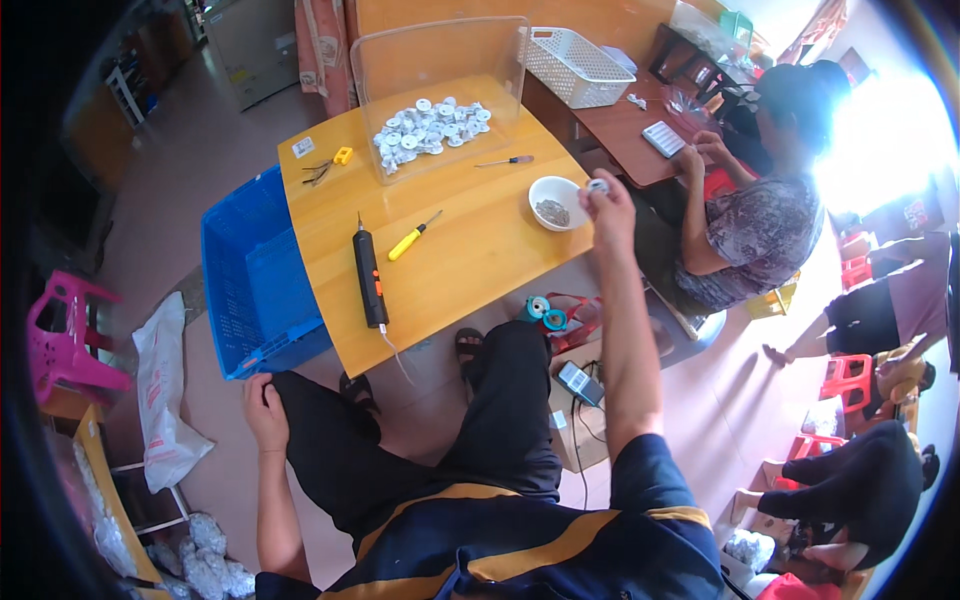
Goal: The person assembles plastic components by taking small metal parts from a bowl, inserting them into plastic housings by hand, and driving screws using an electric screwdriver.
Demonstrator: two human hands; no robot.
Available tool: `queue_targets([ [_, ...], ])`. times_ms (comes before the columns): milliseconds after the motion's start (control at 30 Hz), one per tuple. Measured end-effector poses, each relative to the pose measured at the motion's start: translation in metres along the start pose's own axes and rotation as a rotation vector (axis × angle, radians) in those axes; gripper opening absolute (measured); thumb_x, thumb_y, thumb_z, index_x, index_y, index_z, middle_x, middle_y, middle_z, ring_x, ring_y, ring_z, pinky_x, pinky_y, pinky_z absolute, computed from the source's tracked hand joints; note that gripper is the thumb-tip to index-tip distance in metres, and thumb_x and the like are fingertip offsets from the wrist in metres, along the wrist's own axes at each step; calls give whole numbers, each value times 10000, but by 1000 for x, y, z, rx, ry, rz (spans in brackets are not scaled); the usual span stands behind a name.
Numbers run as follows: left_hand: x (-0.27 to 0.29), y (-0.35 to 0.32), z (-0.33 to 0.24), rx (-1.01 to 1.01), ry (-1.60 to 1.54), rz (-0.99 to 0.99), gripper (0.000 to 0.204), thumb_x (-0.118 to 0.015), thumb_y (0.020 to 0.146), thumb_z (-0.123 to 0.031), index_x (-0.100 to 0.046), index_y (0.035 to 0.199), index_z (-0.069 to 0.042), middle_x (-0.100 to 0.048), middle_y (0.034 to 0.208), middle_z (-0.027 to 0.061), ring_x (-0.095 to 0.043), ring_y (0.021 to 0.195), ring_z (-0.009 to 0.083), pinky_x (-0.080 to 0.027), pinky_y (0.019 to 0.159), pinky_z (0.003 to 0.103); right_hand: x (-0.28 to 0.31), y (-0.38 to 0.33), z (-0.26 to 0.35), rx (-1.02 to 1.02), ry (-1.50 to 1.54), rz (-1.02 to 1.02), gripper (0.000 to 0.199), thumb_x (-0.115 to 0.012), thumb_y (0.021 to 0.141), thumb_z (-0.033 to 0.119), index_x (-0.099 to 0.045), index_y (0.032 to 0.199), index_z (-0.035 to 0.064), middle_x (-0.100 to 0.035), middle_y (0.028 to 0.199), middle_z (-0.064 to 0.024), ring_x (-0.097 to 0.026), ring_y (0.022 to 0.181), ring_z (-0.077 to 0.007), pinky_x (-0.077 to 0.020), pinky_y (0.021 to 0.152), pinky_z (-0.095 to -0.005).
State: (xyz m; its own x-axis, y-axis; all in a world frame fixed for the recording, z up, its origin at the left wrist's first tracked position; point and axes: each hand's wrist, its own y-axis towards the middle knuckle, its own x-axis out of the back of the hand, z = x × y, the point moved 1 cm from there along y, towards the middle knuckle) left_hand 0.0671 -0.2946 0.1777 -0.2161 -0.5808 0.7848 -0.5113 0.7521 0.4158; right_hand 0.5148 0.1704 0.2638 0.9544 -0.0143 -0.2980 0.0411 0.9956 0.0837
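Note:
My right hand [610,212] is closed on a small round white part [598,187] and is held up beside the right edge of the wooden table [460,270]. Just left of it, a white bowl [541,221] holds a heap of small metal pieces [552,212]. My left hand [266,412] lies on my left knee, holding nothing, its fingers stretched out. A black electric screwdriver [369,280] with a cord, a yellow-handled screwdriver [414,236] and a smaller screwdriver [505,161] lie on the table. Behind them, a clear plastic bin [440,55] holds many white spool-like parts [425,130].
A blue crate [262,280] stands against the table's left side. A yellow piece with dark prongs [342,157] lies at the table's far left. A co-worker [750,220] sits at a darker table to the right, near a white basket [575,70]. Several people are farther right.

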Motion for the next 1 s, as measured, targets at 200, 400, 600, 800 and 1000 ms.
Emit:
queue_targets([
  [200,-3,4,-1,80,-92,36,169,-493,934,-67,-608,1030,12,-613,1065,160,-584,1038,344,-452,948,410,58,88,1,-64,-119,-165,259,-638,902,-25,-555,1147,-48,-669,947,-118,-692,742,-179,-587,618,-246],
  [400,-1,6,2,100,-71,49,171,-493,926,-55,-605,1035,15,-610,1078,169,-577,1057,348,-441,965,415,58,143,-16,-115,-47,-289,132,-634,916,-18,-631,1047,-34,-663,935,-96,-674,747,-159,-581,638,-227],
  [600,-6,16,-11,141,-76,115,178,-483,907,-37,-590,1033,29,-597,1080,182,-573,1063,352,-434,972,418,77,207,-46,-176,-93,-301,320,-585,883,-74,-592,1202,-61,-641,1026,-130,-677,870,-216,-583,701,-262],
  [800,-12,33,-14,125,-71,187,184,-479,895,-33,-583,1034,31,-589,1089,195,-564,1059,368,-429,976,435,57,246,-59,-117,-136,-328,470,-599,876,-35,-481,1331,-13,-625,1074,-141,-668,862,-245,-547,705,-305],
  [1000,-22,25,-34,111,-176,235,189,-496,893,-55,-589,1039,20,-590,1103,200,-549,1066,380,-418,985,444,57,236,-34,-135,-303,-173,580,-626,873,3,-409,1410,29,-601,1106,-128,-640,909,-264,-531,716,-350],
])
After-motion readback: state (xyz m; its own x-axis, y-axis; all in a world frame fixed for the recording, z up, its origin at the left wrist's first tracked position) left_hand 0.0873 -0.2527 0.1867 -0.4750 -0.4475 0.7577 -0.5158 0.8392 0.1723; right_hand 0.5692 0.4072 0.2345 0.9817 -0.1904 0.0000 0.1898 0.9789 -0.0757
